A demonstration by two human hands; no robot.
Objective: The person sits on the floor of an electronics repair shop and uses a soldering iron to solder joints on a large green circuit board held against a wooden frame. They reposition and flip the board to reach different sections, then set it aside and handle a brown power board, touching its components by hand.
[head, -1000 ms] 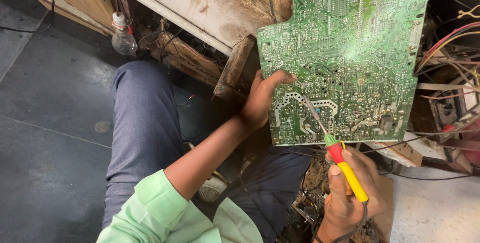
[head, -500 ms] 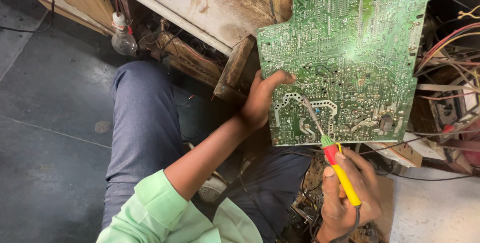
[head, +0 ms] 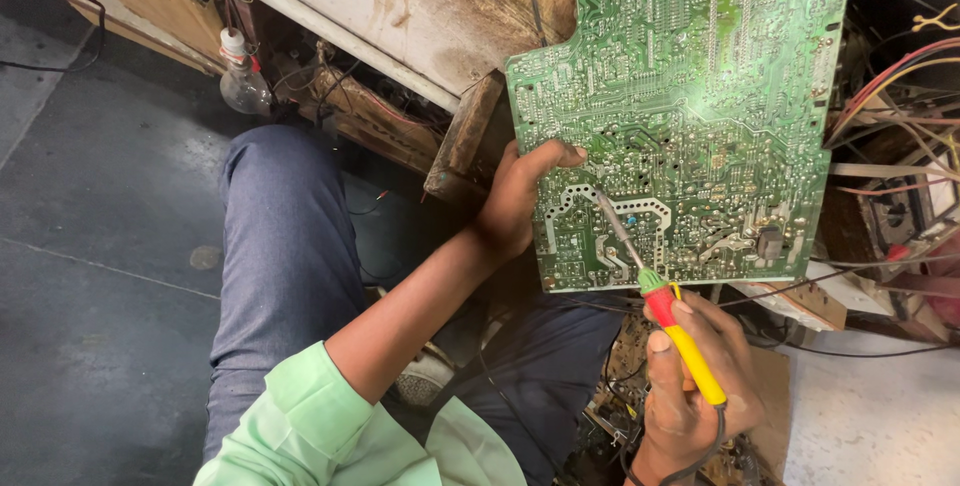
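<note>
The dark floor (head: 100,276) fills the whole stretch left of the board, flat and open out to the frame's left edge. The green board (head: 690,116), solder side up, stands as the big thing at upper right; its top and right edges run near the frame's border, its lower edge lies level just above the right hand, and its left edge steps in at a notch. Left of the board, a pale panel (head: 380,6) slants down to a wooden block (head: 465,141) that nearly meets the board's left edge, leaving little room there. Right of the board, loose wires (head: 890,86) crowd close against its edge. The left hand (head: 515,201) grips the board's left edge, thumb laid over the face, fingers hidden behind. Below the board, the right hand (head: 695,396) is closed around the yellow-and-red iron (head: 680,331), whose tip rests on the board near its lower left corner. Far left of the board, a small bottle (head: 240,76) stands.
</note>
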